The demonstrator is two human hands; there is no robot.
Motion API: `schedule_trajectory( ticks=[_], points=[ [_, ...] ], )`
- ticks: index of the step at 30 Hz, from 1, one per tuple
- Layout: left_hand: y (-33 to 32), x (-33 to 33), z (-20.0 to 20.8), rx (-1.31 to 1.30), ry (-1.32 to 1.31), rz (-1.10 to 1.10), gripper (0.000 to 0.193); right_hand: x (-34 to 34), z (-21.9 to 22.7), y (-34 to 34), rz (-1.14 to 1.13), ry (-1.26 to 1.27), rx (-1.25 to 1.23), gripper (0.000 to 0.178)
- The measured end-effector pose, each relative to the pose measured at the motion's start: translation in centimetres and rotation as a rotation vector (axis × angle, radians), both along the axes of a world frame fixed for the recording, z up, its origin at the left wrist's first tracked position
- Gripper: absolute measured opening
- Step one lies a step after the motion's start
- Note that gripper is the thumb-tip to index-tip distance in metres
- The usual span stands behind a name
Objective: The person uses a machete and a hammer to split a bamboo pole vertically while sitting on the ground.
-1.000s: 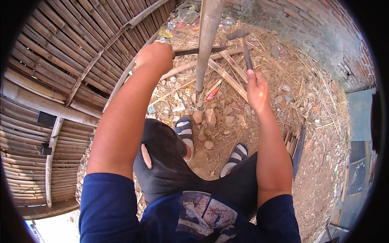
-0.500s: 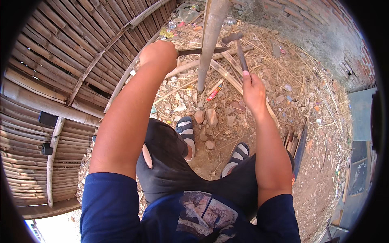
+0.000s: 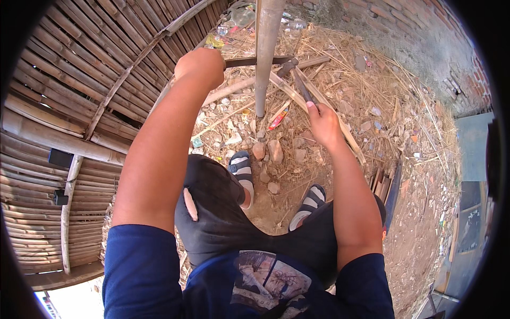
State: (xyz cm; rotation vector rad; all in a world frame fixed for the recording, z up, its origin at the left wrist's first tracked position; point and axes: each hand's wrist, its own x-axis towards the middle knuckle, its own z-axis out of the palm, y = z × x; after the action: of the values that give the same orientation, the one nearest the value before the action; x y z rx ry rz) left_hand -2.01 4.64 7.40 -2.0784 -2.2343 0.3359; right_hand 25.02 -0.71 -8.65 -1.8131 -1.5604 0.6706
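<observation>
The upright grey pole [image 3: 265, 58] stands in stony, straw-strewn ground just ahead of the person's sandalled feet. To the left of the pole, the left hand [image 3: 201, 66] is clenched tight around the handle of a dark blade [image 3: 249, 61], which runs level from the fist to the pole and meets its side. To the right of the pole, the right hand [image 3: 322, 121] is wrapped closed around the lower end of a hammer [image 3: 295, 80]; the hammer's head sits close against the pole's right side, just below the blade's tip. Behind the pole a pale bamboo stick [image 3: 319, 101] lies slanting across the straw. Near the foot of the pole lie several stones [image 3: 268, 151] and bits of coloured litter. Left of the pole stands a bamboo fence [image 3: 79, 101], and to its right a brick wall [image 3: 425, 26].
</observation>
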Motion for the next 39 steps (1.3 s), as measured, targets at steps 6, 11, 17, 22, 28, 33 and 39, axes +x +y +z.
schedule_trajectory(
  ticks=[6,11,17,22,28,33,39],
  points=[
    [0.5,-2.1,-1.4,0.058,-0.041,-0.003,0.025,0.8,4.6,0.5,-0.181,0.220,0.282,0.050],
    [0.8,-1.9,-1.5,0.047,-0.026,-0.020,0.025,-1.5,2.7,0.1,-0.239,0.239,0.426,0.047],
    [1.2,-1.6,-1.0,0.042,-0.035,-0.032,0.027,-1.1,-1.1,1.3,-0.063,0.087,0.155,0.047],
    [3.0,-2.7,1.1,-0.131,-0.040,-0.207,0.041,2.0,1.2,0.5,-0.151,0.305,0.130,0.046],
    [1.6,-2.0,0.4,-0.093,-0.027,-0.293,0.049,4.0,7.9,-3.9,-0.030,0.506,0.313,0.040],
    [0.9,-1.5,0.4,-0.059,-0.082,-0.169,0.051,3.4,11.8,-6.8,0.196,0.512,0.432,0.037],
    [0.1,-0.9,0.8,-0.042,-0.103,-0.104,0.052,-2.3,9.4,-6.0,0.169,0.388,0.560,0.036]
  ],
)
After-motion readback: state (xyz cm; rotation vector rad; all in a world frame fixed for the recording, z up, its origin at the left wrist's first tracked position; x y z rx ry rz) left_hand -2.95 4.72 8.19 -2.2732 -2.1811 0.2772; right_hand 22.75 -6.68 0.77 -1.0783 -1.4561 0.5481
